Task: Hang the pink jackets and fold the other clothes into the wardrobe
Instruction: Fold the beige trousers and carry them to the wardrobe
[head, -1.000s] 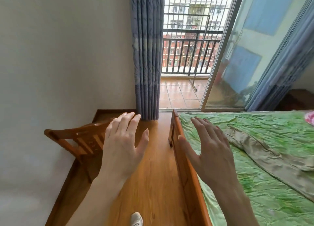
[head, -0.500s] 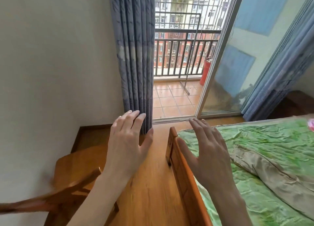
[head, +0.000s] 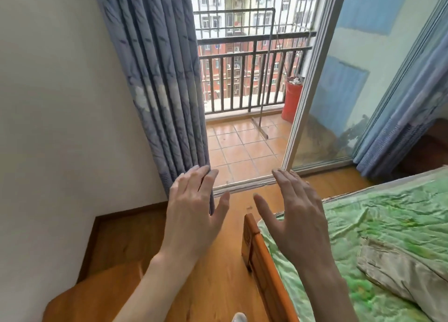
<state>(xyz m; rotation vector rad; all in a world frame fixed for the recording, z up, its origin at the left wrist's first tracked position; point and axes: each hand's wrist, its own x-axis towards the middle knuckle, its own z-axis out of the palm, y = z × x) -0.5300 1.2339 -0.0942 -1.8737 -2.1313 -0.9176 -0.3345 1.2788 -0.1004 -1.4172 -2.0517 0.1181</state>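
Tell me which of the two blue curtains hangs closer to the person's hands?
The blue leaf-patterned curtain beside the white wall: the left hand is raised right in front of its lower end. The other blue curtain hangs beyond the glass door's far side.

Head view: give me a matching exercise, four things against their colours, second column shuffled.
Things:
1. curtain
2. bedsheet
3. barrel on the balcony
4. garment on the bed

Colours:
A. green
B. beige
C. blue-grey
D. red

Pairs: 1-C, 2-A, 3-D, 4-B
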